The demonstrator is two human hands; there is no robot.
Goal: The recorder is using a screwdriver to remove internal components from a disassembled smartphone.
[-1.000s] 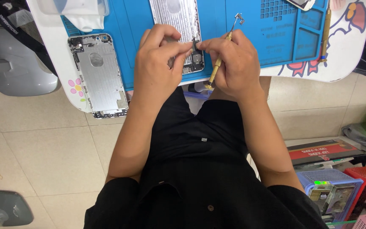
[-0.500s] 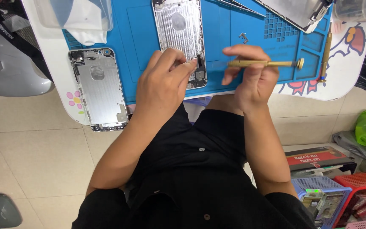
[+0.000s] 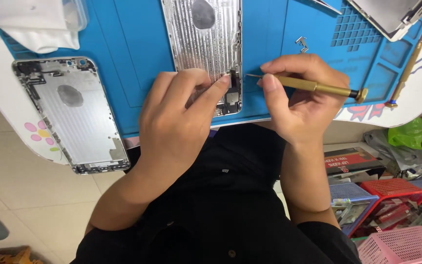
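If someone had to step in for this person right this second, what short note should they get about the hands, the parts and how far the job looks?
Left hand: rests on the lower end of the open silver phone housing, fingertips pressing at its bottom edge.
Right hand: holds a brass-coloured screwdriver lying almost flat, tip pointing at the housing's bottom corner.
The housing lies on the blue work mat. A second bare housing lies to the left, half off the mat. A small metal bracket sits loose on the mat above the right hand.
Done: housing opened and mostly bare inside. Left: parts remain at its bottom edge, where both hands are.
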